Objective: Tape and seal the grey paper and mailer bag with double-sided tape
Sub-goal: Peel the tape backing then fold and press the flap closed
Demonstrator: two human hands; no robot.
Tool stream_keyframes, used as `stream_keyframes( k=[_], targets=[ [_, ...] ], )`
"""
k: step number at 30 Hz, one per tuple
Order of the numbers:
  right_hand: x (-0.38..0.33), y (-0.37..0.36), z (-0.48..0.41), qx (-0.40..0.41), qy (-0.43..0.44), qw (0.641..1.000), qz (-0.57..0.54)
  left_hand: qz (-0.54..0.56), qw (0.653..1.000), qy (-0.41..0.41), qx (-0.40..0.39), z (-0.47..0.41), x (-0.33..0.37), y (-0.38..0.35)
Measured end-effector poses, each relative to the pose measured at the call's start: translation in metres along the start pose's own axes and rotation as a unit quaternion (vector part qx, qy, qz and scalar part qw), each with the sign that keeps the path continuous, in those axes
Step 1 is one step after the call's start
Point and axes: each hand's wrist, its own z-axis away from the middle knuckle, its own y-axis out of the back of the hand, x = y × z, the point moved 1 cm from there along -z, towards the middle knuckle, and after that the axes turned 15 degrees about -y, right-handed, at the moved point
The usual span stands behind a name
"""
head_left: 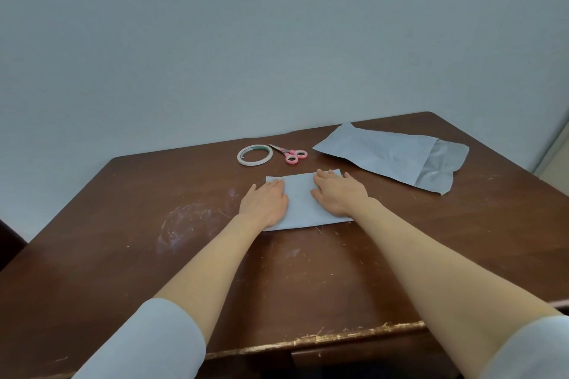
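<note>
A folded sheet of grey paper (300, 203) lies flat in the middle of the brown table (123, 224). My left hand (264, 201) presses its left edge with straight fingers. My right hand (338, 194) lies flat on its right half, fingers spread. Behind the paper sits a white roll of double-sided tape (255, 155). A grey mailer bag (391, 157) lies at the back right with its open flap end toward the right.
Pink-handled scissors (291, 154) lie just right of the tape roll. The table's worn front edge (338, 337) runs close to me. A pale wall (277, 40) stands behind the table.
</note>
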Motion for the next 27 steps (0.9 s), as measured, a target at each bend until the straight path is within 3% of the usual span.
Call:
stream_keyframes(
  k=[9,15,20,27],
  targets=[
    [0.002,0.003,0.001,0.0,-0.063,0.998,-0.021,0.007,0.999,0.045,-0.007,-0.003,0.003,0.005],
    [-0.024,0.002,0.001,0.022,0.045,0.998,-0.022,-0.023,0.998,-0.043,0.039,-0.011,0.009,0.0],
    [-0.029,-0.003,-0.001,0.008,0.06,0.998,-0.027,0.015,0.998,-0.043,0.034,-0.014,0.004,-0.007],
    [-0.037,-0.002,-0.003,0.025,0.073,0.996,-0.036,-0.015,0.998,-0.025,0.059,-0.011,-0.002,-0.008]
  ],
)
